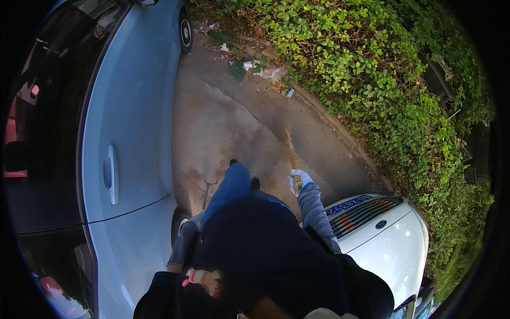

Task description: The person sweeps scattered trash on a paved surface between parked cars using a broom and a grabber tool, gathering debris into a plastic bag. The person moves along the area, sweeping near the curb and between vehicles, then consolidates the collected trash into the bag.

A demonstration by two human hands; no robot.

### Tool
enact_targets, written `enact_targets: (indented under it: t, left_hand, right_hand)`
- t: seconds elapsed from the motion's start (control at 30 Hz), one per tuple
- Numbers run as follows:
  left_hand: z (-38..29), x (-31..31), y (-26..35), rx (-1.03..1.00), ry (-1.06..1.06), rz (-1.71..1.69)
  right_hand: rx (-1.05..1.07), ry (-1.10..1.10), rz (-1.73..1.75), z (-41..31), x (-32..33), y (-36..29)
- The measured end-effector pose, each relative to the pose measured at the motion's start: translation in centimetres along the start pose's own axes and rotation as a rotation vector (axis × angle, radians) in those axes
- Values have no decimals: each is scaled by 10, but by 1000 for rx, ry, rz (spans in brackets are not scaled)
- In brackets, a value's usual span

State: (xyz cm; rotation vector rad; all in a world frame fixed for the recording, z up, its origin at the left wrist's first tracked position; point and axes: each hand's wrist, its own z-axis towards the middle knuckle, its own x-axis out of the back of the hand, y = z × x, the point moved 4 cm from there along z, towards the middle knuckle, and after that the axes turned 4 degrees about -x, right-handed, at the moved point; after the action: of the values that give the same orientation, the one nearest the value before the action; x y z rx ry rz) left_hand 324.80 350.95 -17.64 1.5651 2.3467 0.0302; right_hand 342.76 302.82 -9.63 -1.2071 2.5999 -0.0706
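Observation:
My right hand [301, 180], in a white glove with a blue cuff, is closed around a bundled straw hand broom [293, 151]. The broom's frayed end points forward, over the concrete pavement [223, 115]. A short butt of it shows behind my fingers. On the other side, a denim-blue sleeve [185, 241] reaches down beside my thigh, and my left hand is hidden past its end. A thin dark line [206, 195] runs by my left leg; I cannot tell whether it is a handle or a crack.
A light blue car [131, 99] stands close on the left. The front of a white car [390, 243] is near my right arm. Ahead, a concrete kerb [338, 123] borders a leafy hedge [370, 79], with a crumpled plastic bag [273, 73] and other litter beside it.

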Motion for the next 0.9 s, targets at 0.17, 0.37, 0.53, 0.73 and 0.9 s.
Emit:
enact_targets:
  t: [0.17,0.37,0.53,0.73,0.9]
  left_hand:
    - [40,-33,63,-42,-6,-39]
    - [82,-54,158,-60,20,-61]
    - [96,-62,199,-51,86,-112]
    - [90,-65,200,6,278,-174]
    - [70,-110,201,-111,222,-533]
  right_hand:
    - [63,-50,76,58,-57,-72]
    - [98,-21,-58,85,-117,-164]
    - [-25,25,90,127,-149,-246]
    - [-183,105,122,218,-178,-332]
    - [-161,183,-72,285,-250,-340]
